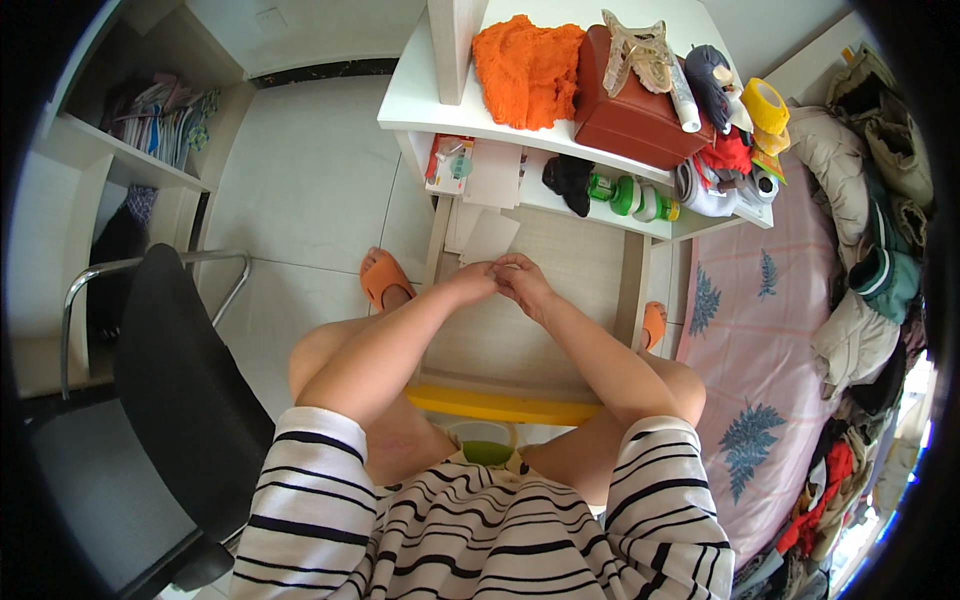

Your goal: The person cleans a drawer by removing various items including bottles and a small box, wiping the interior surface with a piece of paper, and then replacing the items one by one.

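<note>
Both hands meet over the pulled-out wooden drawer [570,300] in front of me. My left hand [474,283] comes in from the left, its fingertips touching those of my right hand [525,287]; whether something small is pinched between them cannot be made out. Just beyond the fingers, pale cards or papers [491,234] lie in the drawer's far left corner. Above them, a box with red and white print [451,166], a black cloth [568,184] and green bottles [626,196] occupy the white desk's open shelf.
On the white desk top [420,97] are an orange cloth [527,71], a brown box [630,120], a hair claw clip [637,56] and yellow tape rolls [765,106]. A black chair [180,375] stands left; a bed [720,375] with heaped clothes [855,330] lies right.
</note>
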`<state>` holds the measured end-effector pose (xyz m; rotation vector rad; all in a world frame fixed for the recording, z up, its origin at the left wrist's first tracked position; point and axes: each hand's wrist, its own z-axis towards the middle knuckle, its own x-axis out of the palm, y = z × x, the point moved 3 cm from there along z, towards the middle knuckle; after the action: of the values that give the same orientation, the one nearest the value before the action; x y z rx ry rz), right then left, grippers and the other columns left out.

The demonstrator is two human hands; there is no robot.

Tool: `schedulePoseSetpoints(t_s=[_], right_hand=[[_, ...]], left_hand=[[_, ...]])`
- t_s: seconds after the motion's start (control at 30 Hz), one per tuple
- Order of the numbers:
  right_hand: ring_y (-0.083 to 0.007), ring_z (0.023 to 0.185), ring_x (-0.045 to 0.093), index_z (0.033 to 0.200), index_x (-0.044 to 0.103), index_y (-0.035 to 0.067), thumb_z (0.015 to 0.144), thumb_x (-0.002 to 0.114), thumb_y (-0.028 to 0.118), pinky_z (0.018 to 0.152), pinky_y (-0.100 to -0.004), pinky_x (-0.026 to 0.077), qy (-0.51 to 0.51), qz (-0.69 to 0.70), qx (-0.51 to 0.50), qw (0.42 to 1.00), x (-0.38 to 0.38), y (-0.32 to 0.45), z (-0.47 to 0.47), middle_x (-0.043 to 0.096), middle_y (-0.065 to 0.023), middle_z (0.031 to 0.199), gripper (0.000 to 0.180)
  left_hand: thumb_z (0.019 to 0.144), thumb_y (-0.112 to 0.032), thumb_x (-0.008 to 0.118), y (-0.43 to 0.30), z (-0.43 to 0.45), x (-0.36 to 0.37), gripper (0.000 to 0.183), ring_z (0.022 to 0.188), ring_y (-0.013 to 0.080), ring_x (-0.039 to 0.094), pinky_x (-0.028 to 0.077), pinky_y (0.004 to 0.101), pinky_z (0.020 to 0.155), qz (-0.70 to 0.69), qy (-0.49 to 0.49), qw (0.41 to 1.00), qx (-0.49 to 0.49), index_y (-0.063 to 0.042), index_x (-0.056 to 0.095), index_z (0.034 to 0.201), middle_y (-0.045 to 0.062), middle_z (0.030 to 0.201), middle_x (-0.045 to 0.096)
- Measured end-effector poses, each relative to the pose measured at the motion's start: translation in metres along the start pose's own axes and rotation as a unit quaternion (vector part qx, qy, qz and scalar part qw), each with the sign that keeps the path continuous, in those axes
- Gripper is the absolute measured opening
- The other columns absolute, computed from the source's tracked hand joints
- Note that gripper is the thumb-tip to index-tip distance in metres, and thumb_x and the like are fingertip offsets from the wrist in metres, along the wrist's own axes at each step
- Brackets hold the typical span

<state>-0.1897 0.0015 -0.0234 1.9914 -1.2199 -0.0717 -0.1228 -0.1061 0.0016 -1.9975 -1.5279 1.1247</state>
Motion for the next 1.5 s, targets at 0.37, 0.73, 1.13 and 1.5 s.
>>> schedulePoseSetpoints(t_s=[0.37, 0.73, 1.13, 1.5], right_hand=[[-0.0105, 0.080, 0.053, 0.094, 0.061, 0.003, 0.081, 0.058, 0.009, 0.069, -0.0229, 0.045, -0.107, -0.116, -0.095, 0.983, -0.004, 0.008, -0.004, 0.057, -0.0036, 0.088, 0.015], [-0.0120, 0.067, 0.053, 0.103, 0.050, 0.002, 0.078, 0.057, 0.003, 0.061, -0.0243, 0.045, -0.230, -0.051, -0.093, 0.967, 0.019, 0.016, -0.067, 0.056, -0.0065, 0.088, 0.026], [-0.0099, 0.050, 0.047, 0.101, 0.050, -0.001, 0.082, 0.053, 0.008, 0.043, -0.0210, 0.035, -0.164, -0.060, -0.265, 0.948, 0.036, 0.089, -0.079, 0.052, -0.0030, 0.063, 0.021], [-0.0094, 0.054, 0.049, 0.096, 0.048, -0.003, 0.079, 0.057, 0.003, 0.046, -0.0221, 0.040, -0.199, 0.005, -0.287, 0.937, 0.038, 0.089, -0.020, 0.051, -0.0034, 0.067, 0.020]], left_hand=[[0.074, -0.010, 0.047, 0.006, 0.004, -0.020, 0.052, 0.109, 0.0342, 0.047, 0.038, 0.0364, 0.091, -0.100, -0.109, 0.989, -0.008, 0.003, 0.039, 0.124, 0.022, 0.119, 0.049], [0.084, -0.008, 0.042, -0.016, -0.033, -0.010, 0.027, 0.075, 0.0134, 0.057, 0.048, 0.0290, 0.064, -0.288, -0.035, 0.947, -0.136, -0.006, 0.049, 0.111, 0.006, 0.095, 0.056], [0.078, -0.005, 0.042, -0.078, -0.030, -0.038, 0.030, 0.060, 0.0102, 0.046, 0.037, 0.0228, 0.048, -0.486, -0.189, 0.851, -0.057, -0.009, 0.055, 0.104, 0.002, 0.081, 0.055], [0.081, -0.013, 0.049, -0.041, 0.018, -0.033, 0.015, 0.076, 0.0089, 0.050, 0.040, 0.0257, 0.065, -0.667, -0.258, 0.682, -0.150, -0.014, 0.054, 0.095, -0.002, 0.086, 0.053]])
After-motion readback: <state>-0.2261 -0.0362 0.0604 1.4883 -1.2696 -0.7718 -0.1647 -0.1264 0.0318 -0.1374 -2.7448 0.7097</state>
